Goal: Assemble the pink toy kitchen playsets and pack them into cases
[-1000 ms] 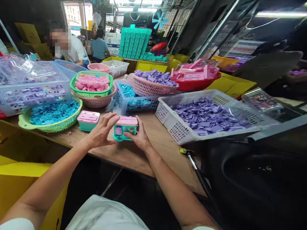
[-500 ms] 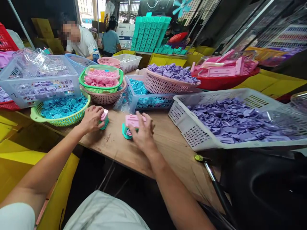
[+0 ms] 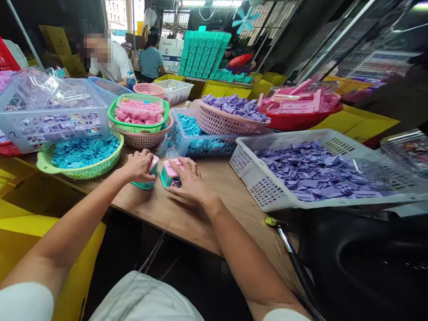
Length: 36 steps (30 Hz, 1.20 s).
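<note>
Two small plastic toy boxes with pink tops and teal bases stand side by side on the wooden table, a narrow gap between them. My left hand [image 3: 139, 166] is closed around the left toy box [image 3: 153, 166], fingers over its far side and thumb along the near side. On the right toy box [image 3: 170, 167], my right hand [image 3: 187, 178] lies over the pink top with its fingers curled about it. Small purple and dark shapes show inside that box's near opening. My fingers hide much of both boxes.
A green basket of blue discs [image 3: 80, 171] stands left, and a white crate of purple pieces [image 3: 247, 171] right. Behind are a blue crate [image 3: 182, 145] and stacked baskets. A hammer [image 3: 284, 236] lies at the right edge. Two people [image 3: 117, 62] work beyond.
Both toy boxes have come closer together. My right hand has moved left with its box and now covers more of the top; my left hand has shifted right with the other.
</note>
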### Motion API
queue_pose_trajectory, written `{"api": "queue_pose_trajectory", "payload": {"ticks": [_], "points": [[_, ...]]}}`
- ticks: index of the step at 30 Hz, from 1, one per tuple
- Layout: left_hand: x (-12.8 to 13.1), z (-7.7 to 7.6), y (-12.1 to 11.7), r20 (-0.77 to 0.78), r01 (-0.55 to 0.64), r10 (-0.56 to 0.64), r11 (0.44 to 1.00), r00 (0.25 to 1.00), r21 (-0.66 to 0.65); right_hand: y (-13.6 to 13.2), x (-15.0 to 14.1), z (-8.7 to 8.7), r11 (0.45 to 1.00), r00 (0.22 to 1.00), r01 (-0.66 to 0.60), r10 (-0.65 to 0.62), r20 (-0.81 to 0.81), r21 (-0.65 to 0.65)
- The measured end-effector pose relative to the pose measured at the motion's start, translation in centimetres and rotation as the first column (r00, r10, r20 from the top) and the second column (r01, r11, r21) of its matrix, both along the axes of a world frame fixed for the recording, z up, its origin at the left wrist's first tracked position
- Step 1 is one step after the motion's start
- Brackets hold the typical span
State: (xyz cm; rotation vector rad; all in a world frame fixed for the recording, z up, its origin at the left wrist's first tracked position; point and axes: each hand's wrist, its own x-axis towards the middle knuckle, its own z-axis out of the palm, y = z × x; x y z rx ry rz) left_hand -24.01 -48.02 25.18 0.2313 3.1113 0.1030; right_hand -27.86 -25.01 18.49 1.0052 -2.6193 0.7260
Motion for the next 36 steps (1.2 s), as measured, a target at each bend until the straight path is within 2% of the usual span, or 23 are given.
{"api": "queue_pose_trajectory", "payload": {"ticks": [2,4,7,10,15,17,20,23,26,28,29,30,31,32,33,34,35,36], "points": [[-0.6,0.6,-2.2,0.036,0.259,-0.26,0.966,0.965,0.013,1.0,-1.3,0.4,0.995,0.997,-0.076,0.075,0.021,0.07],[-1.0,0.9,-4.3,-0.008,0.34,-0.34,0.939,0.94,0.05,1.9,-2.6,0.5,0.993,0.996,-0.087,0.085,0.021,0.08],[-1.5,0.1,-5.8,-0.065,0.275,-0.27,0.957,0.961,0.088,1.3,-4.2,0.0,0.996,0.996,-0.087,0.086,0.027,0.034],[-2.2,-0.9,-6.1,-0.07,0.24,-0.235,0.967,0.969,0.079,-1.6,-4.8,-1.0,0.998,0.997,-0.041,0.044,0.059,-0.049],[-3.3,-0.6,-7.4,-0.004,0.333,-0.333,0.943,0.943,0.009,-5.6,-3.9,-2.4,0.989,0.996,0.073,-0.065,0.062,-0.127],[-3.9,-0.3,-7.9,0.041,0.339,-0.338,0.939,0.94,-0.053,-6.1,-3.4,-2.4,0.986,0.997,0.078,-0.072,0.041,-0.146],[-4.7,-0.3,-7.5,0.054,0.293,-0.288,0.941,0.956,-0.168,-6.0,-3.1,-2.0,0.992,0.996,0.09,-0.088,0.02,-0.083],[-3.1,-1.1,-5.8,-0.038,0.253,-0.264,0.95,0.964,-0.184,-5.2,-2.7,-1.5,0.994,0.994,0.111,-0.111,0.004,-0.024],[2.8,-3.3,-4.5,-0.269,0.281,-0.291,0.957,0.918,-0.077,-4.1,-0.2,-1.4,0.99,0.983,0.128,-0.135,-0.123,-0.063],[8.8,-6.0,-5.3,-0.384,0.376,-0.336,0.926,0.86,0.032,-3.9,2.7,-1.3,0.992,0.958,0.075,-0.101,-0.267,-0.105],[12.5,-7.8,-6.5,-0.392,0.406,-0.338,0.908,0.856,0.105,-4.3,4.4,-1.1,0.995,0.946,0.028,-0.059,-0.32,-0.099],[16.6,-9.8,-8.1,-0.361,0.374,-0.287,0.906,0.888,0.199,-5.0,6.2,-1.0,0.992,0.929,-0.046,-0.001,-0.37,-0.118],[21.4,-12.0,-9.9,-0.281,0.229,-0.141,0.923,0.949,0.308,-6.1,8.1,-0.8,0.978,0.92,-0.176,0.123,-0.371,-0.112],[26.7,-14.2,-11.6,-0.15,-0.032,0.099,0.918,0.984,0.396,-7.6,10.1,-0.7,0.934,0.891,-0.343,0.292,-0.346,-0.096],[32.3,-16.4,-13.1,0.026,-0.394,0.422,0.819,0.906,0.417,-9.4,12.3,-0.6,0.864,0.837,-0.5,0.461,-0.295,-0.068],[38.1,-18.4,-14.2,0.189,-0.753,0.744,0.562,0.641,0.342,-11.4,14.6,-0.8,0.769,0.753,-0.638,0.611,-0.245,-0.043],[43.5,-20.1,-14.8,0.264,-0.9,0.869,0.357,0.419,0.252,-13.5,16.9,-1.0,0.67,0.659,-0.742,0.725,-0.201,-0.018],[48.5,-21.7,-15.0,0.32,-0.97,0.921,0.177,0.223,0.167,-15.5,19.0,-1.4,0.582,0.572,-0.813,0.802,-0.172,0.008]]}}
